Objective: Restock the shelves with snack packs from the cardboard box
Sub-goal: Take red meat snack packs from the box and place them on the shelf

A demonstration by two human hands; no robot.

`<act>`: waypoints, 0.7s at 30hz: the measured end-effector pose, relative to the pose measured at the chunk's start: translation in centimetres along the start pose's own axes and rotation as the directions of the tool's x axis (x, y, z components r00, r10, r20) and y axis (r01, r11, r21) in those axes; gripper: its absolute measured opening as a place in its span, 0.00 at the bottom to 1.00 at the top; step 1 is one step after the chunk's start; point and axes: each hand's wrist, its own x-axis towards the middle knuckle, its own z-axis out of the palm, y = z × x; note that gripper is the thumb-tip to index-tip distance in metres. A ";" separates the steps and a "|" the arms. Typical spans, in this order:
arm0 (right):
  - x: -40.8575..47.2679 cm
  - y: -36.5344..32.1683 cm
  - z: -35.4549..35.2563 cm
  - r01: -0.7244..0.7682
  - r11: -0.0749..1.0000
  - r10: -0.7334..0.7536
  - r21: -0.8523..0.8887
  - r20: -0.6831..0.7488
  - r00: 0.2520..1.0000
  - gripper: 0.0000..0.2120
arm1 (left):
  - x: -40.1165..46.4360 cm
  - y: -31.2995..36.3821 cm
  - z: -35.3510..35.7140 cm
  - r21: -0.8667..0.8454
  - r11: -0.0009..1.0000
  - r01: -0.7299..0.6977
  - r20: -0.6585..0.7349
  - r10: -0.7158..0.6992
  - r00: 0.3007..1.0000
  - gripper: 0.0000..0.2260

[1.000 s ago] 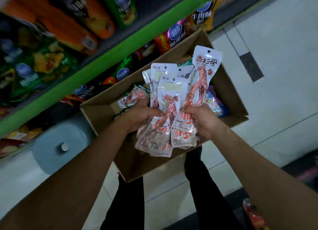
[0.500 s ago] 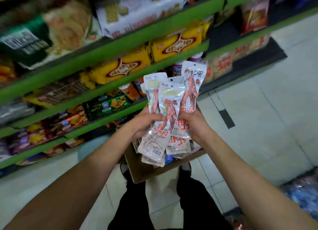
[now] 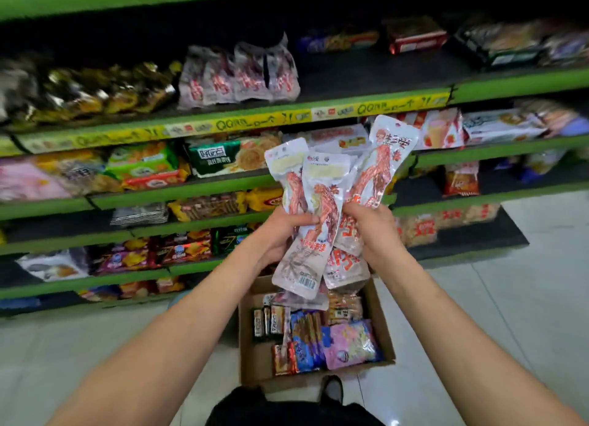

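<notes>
Left hand (image 3: pixel 280 234): wrapped around the lower-left side of the bunch of snack packs (image 3: pixel 322 208), thumb lying across the front of them.
Right hand (image 3: pixel 373 231): gripping the right side of the same bunch, fingers curled in around the packs.
Snack packs: a fanned handful of long clear-and-white pouches with reddish strips inside and red lettering, held up in front of the shelves, right above the box. One pack sticks up higher on the right; one at the front hangs lowest, barcode showing.
Cardboard box (image 3: pixel 255 362): open on the floor (image 3: pixel 510 298), just in front of the person's shoes. Pretty full on the right side, with a pink pack (image 3: pixel 350 346), blue packs (image 3: pixel 306 342) and some small dark bars (image 3: pixel 267 322) in there; bare cardboard at the left.
Shelves (image 3: pixel 191 196): green-edged, several tiers, loaded with mixed snack bags. A yellow price strip (image 3: pixel 223 126) runs along one upper edge.
Matching packs (image 3: pixel 239 74): a row of the same kind of white pouches with red lettering stands on the upper shelf, above the yellow strip, left of the hands. Kinda blurry up there.
</notes>
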 end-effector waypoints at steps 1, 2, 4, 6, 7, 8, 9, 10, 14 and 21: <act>0.0 -0.6 0.8 -0.002 1.000 0.002 -0.013 0.011 1.000 0.05 | -0.7 0.6 -0.4 -0.014 1.000 -0.016 -0.020 0.016 1.000 0.15; -0.1 -1.1 1.7 0.001 1.000 0.000 -0.029 0.040 0.999 0.05 | -1.3 1.1 -0.9 -0.031 0.999 -0.029 -0.043 0.028 0.999 0.16; -0.4 -2.0 3.6 0.049 0.997 -0.042 -0.064 0.112 0.993 0.07 | -2.4 1.9 -2.1 -0.066 0.996 -0.056 -0.081 0.050 0.995 0.16; -0.6 -2.5 5.4 0.130 0.988 -0.117 -0.087 0.136 0.984 0.11 | -3.3 2.6 -3.4 -0.103 0.991 -0.081 -0.104 0.070 0.992 0.16; -0.8 -2.6 6.2 0.152 0.984 -0.139 -0.096 0.131 0.982 0.12 | -3.8 2.9 -4.0 -0.122 0.988 -0.091 -0.119 0.077 0.990 0.18; -0.8 -2.7 7.1 0.158 0.982 -0.146 -0.099 0.124 0.982 0.12 | -4.2 3.3 -4.5 -0.141 0.985 -0.102 -0.136 0.083 0.987 0.19; -0.8 -2.8 8.0 0.156 0.983 -0.144 -0.101 0.121 0.982 0.11 | -4.6 3.7 -5.1 -0.155 0.981 -0.114 -0.152 0.090 0.984 0.20; -0.8 -2.9 8.9 0.148 0.984 -0.135 -0.103 0.126 0.983 0.10 | -4.9 4.0 -5.7 -0.168 0.978 -0.121 -0.168 0.092 0.981 0.21; -0.8 -3.7 13.1 0.073 0.994 -0.061 -0.078 0.143 0.988 0.07 | -5.8 5.8 -8.8 -0.178 0.974 -0.139 -0.200 0.102 0.974 0.09; 0.7 -4.8 21.3 -0.099 0.995 0.103 -0.029 0.217 0.971 0.06 | -6.1 11.1 -16.0 -0.106 0.979 -0.173 -0.164 0.154 0.974 0.14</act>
